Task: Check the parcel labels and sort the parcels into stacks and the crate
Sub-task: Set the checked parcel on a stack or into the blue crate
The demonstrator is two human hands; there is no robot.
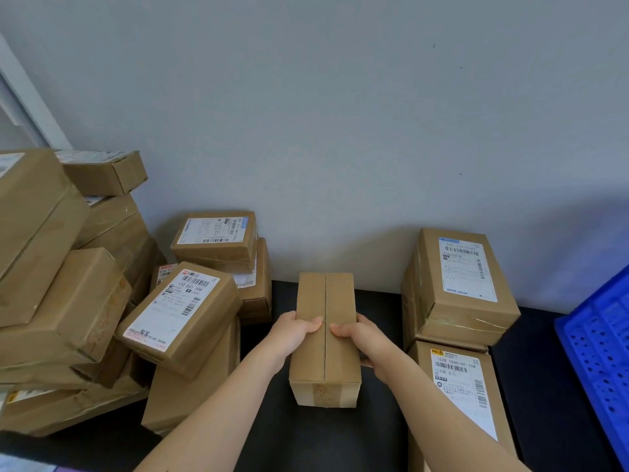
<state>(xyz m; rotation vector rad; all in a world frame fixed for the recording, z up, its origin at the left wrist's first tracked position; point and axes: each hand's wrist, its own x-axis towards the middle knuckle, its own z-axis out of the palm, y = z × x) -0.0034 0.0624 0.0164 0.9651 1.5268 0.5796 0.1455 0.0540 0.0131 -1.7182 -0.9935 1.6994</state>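
A long brown cardboard parcel (325,362) is held over the black table (286,434), its taped seam facing up and no label showing. My left hand (295,332) grips its left side with fingers curled over the top. From the right, my right hand (357,335) grips it the same way. At the right edge stands a blue plastic crate (599,349). Two labelled parcels sit at the right: one by the wall (456,287) and one nearer to me (466,400).
A loose pile of brown parcels (68,294) fills the left side, with a labelled parcel (177,315) tilted on top and another labelled one (216,236) by the wall. A grey wall runs close behind the table.
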